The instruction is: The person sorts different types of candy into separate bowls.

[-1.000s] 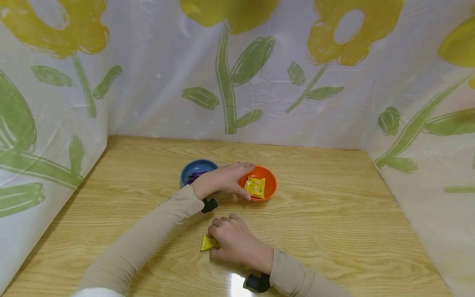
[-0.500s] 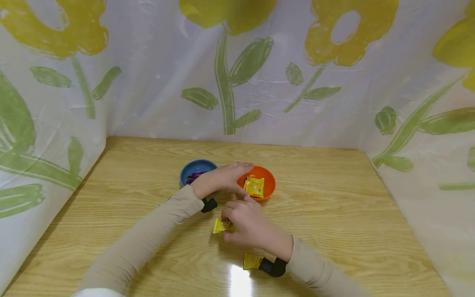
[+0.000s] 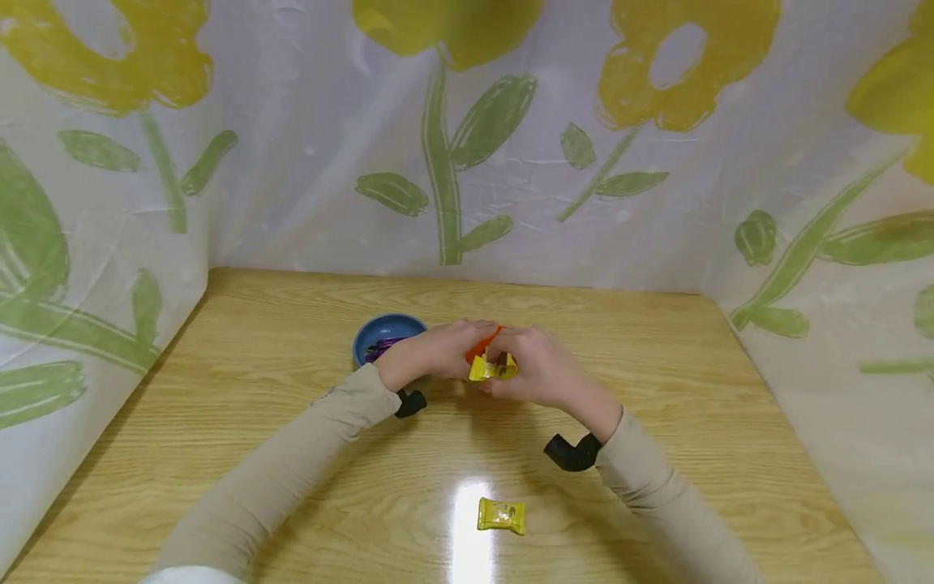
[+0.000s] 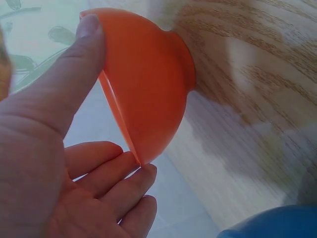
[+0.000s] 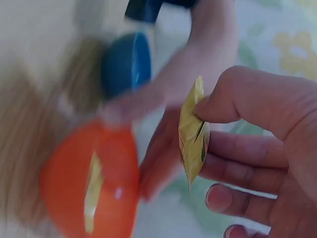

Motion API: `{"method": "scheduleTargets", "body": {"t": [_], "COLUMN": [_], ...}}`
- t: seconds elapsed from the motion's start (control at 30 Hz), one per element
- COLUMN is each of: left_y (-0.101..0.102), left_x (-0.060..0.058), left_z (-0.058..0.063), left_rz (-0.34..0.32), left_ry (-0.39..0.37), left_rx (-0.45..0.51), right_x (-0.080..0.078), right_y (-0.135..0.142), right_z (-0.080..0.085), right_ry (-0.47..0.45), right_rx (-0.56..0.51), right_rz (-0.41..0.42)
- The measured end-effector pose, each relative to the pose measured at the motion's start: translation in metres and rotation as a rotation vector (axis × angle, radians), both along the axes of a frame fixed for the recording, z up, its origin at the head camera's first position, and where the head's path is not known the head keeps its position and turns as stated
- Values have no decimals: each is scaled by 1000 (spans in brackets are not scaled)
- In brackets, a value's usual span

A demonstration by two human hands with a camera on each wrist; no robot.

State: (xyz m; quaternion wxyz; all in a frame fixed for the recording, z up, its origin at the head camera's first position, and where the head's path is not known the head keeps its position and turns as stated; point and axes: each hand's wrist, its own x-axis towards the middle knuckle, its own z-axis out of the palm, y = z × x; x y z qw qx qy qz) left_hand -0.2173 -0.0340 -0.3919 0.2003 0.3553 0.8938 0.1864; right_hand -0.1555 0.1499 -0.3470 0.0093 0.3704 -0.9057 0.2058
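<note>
My left hand (image 3: 438,353) holds the orange bowl (image 4: 143,84) across its rim, thumb on one side and fingertips on the other. Above that bowl, my right hand (image 3: 547,369) pinches a yellow-wrapped candy (image 5: 190,134) between thumb and fingers. Inside the bowl, the right wrist view shows another yellow wrapper (image 5: 92,198). In the head view both hands cover most of the bowl. A second candy (image 3: 501,516) in the same yellow wrapping lies on the table nearer the person.
Left of the orange bowl stands a blue bowl (image 3: 379,328) with purple-wrapped pieces (image 3: 381,349) in it, partly behind the left wrist. The wooden table (image 3: 657,349) is bounded at the back and sides by a flower-print curtain (image 3: 306,162).
My right hand has carried the pinched candy from the table's front up to the orange bowl. The candy on the table has come into full view. The left hand stays at the bowl.
</note>
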Motion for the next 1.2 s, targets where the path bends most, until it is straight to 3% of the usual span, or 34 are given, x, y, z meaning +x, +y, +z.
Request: {"method": "scheduleTargets", "body": {"t": [0.2, 0.4, 0.53, 0.9, 1.2], "left_y": [-2, -3, -3, -1, -1], "left_x": [0, 1, 1, 0, 1], "left_z": [0, -1, 0, 1, 2], "left_rz": [-18, -32, -33, -24, 0], "left_ry": [17, 35, 39, 31, 7], "left_rx": [-7, -9, 5, -10, -28], "right_x": [-28, -41, -42, -42, -28], "right_y": [19, 20, 18, 17, 21], "right_z": [-18, -46, -54, -54, -31], "right_ry": [-58, 41, 93, 80, 119], "right_rx": [57, 155, 178, 188, 119], "right_rz": [-74, -105, -109, -137, -94]}}
